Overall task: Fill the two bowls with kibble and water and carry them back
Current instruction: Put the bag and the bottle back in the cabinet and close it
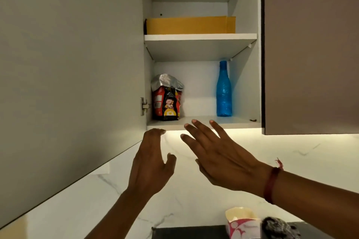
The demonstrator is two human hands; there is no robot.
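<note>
A red and black kibble bag [167,99] with a folded silver top stands at the left of the lower shelf in an open wall cupboard. A blue water bottle [224,91] stands upright at the right of the same shelf. My left hand [151,163] is raised just below the shelf's front edge, fingers curled and apart, holding nothing. My right hand [219,153] is beside it, fingers spread, reaching up toward the shelf edge and touching nothing. No bowls are in view.
The cupboard door [68,73] hangs open on the left. A yellow box [190,25] lies on the upper shelf. A closed brown cupboard [310,48] is on the right. Below, a pink and white carton [242,223] and a dark scrubber [279,229] sit by the marble wall.
</note>
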